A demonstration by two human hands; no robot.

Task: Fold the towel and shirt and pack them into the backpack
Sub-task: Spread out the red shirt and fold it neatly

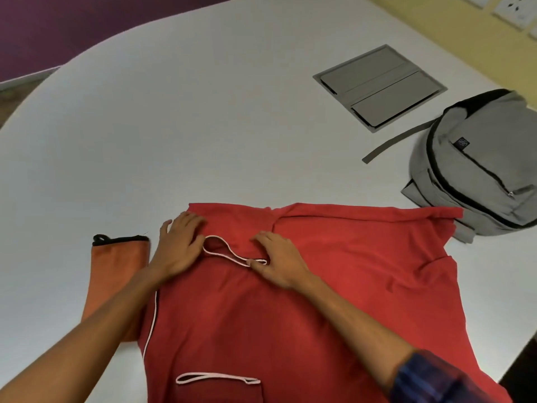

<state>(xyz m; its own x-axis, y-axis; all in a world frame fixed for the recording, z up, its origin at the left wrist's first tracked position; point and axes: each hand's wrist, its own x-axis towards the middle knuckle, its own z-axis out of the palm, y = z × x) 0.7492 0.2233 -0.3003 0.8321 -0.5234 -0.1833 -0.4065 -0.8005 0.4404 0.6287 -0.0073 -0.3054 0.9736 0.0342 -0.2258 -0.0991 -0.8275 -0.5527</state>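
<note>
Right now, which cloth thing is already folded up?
The small orange towel with black trim, left of the left hand. The big red shirt lies spread open.

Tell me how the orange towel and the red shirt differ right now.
The orange towel with black trim is folded into a narrow strip; the red shirt with white piping lies spread wide. The towel lies untouched, while the left hand and right hand press flat on the shirt. The towel is far smaller. Both lie on the white table.
</note>
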